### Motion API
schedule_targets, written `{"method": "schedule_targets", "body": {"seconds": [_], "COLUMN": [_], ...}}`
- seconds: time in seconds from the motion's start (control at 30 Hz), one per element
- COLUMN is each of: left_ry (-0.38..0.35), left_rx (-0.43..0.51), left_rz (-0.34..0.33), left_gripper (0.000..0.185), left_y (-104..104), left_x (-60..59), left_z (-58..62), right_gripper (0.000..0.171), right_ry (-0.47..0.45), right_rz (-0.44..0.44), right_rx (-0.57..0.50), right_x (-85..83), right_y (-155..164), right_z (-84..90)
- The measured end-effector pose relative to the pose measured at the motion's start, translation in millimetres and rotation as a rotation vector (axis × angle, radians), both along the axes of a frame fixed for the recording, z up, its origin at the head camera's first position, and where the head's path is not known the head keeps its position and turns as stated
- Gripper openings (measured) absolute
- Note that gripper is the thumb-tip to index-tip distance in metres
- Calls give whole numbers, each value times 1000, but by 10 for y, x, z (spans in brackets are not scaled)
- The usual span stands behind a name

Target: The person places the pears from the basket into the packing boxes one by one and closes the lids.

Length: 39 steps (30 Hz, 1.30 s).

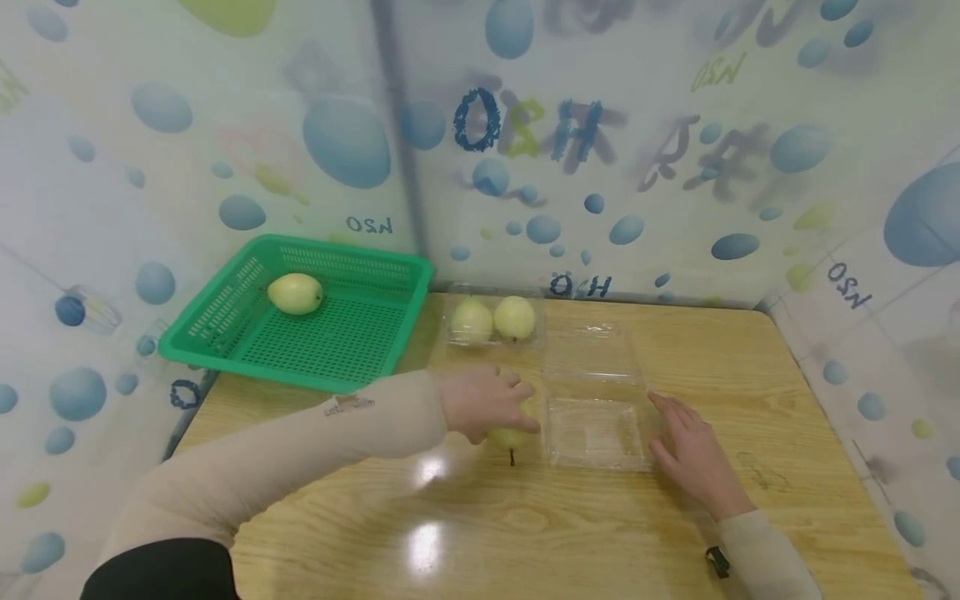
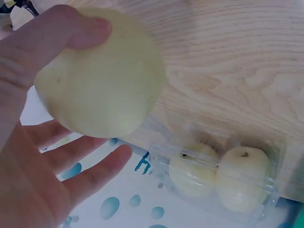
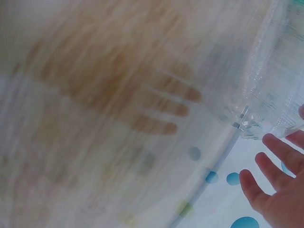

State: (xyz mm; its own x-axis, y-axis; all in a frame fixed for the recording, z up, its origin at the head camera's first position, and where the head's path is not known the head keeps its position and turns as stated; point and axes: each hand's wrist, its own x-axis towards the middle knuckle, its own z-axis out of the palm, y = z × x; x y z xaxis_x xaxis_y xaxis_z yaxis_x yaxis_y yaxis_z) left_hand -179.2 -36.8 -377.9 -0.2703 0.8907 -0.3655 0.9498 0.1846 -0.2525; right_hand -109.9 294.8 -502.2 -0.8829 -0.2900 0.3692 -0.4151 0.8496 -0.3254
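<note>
My left hand (image 1: pixel 486 406) grips a pale yellow-green pear (image 1: pixel 511 442), its stem pointing toward me, just left of a clear plastic clamshell box (image 1: pixel 596 433). In the left wrist view the thumb lies over the pear (image 2: pixel 104 80), with fingers below it; some fingertips are hidden behind the fruit. The box stands with its lid (image 1: pixel 591 350) folded back, and no fruit shows inside. Beside its right wall is my right hand (image 1: pixel 693 454), fingers extended and fingertips at the edge. The right wrist view has these fingers (image 3: pixel 280 156) next to the clear plastic (image 3: pixel 266 85).
Behind the left hand, another clear box (image 1: pixel 493 340) holds two pears (image 1: pixel 515 317). A green plastic basket (image 1: pixel 408 333) at the back left contains one pear (image 1: pixel 296 293). Patterned sheeting (image 1: pixel 637 192) borders the wooden table (image 1: pixel 585 533) at the back and sides.
</note>
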Motion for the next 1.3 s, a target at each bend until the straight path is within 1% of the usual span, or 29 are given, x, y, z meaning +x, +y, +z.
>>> {"method": "schedule_targets", "body": {"seconds": [0.1, 0.23, 0.4, 0.5, 0.57, 0.73, 0.83, 0.97, 1.1, 1.2, 1.3], "left_ry": [31, 57, 78, 69, 69, 95, 109, 94, 70, 52, 56], "left_rx": [14, 33, 9, -4, 2, 49, 72, 83, 70, 39, 1], "left_rz": [-32, -62, -77, -69, -68, -94, -106, -114, -107, -92, -85], "left_gripper": [76, 75, 75, 76, 77, 77, 78, 78, 78, 76, 75], "left_y": [45, 106, 201, 263, 305, 404, 464, 542, 632, 709, 782], "left_x": [6, 8, -13, -43, -72, -159, -204, -243, -245, -218, -194], "left_z": [-28, -26, -3, -19, -52, -144, -156, -162, -189, -187, -193], "right_gripper": [62, 61, 61, 61, 61, 60, 60, 59, 59, 59, 59], "right_ry": [10, 16, 20, 22, 19, 13, 11, -11, -26, -28, -29], "right_rz": [2, 5, 10, 12, 12, 8, 4, -6, -16, -18, -18], "right_rx": [0, -2, -3, -4, -4, -5, -7, -9, -7, -7, -8], "right_x": [-3, -5, -9, -11, -11, -10, -9, -7, -6, -6, -9], "right_y": [0, -7, -12, -11, -9, -11, -12, -14, -14, -14, -14], "right_z": [-1, 2, 5, 3, 2, 7, 16, 24, 17, 10, 5]}}
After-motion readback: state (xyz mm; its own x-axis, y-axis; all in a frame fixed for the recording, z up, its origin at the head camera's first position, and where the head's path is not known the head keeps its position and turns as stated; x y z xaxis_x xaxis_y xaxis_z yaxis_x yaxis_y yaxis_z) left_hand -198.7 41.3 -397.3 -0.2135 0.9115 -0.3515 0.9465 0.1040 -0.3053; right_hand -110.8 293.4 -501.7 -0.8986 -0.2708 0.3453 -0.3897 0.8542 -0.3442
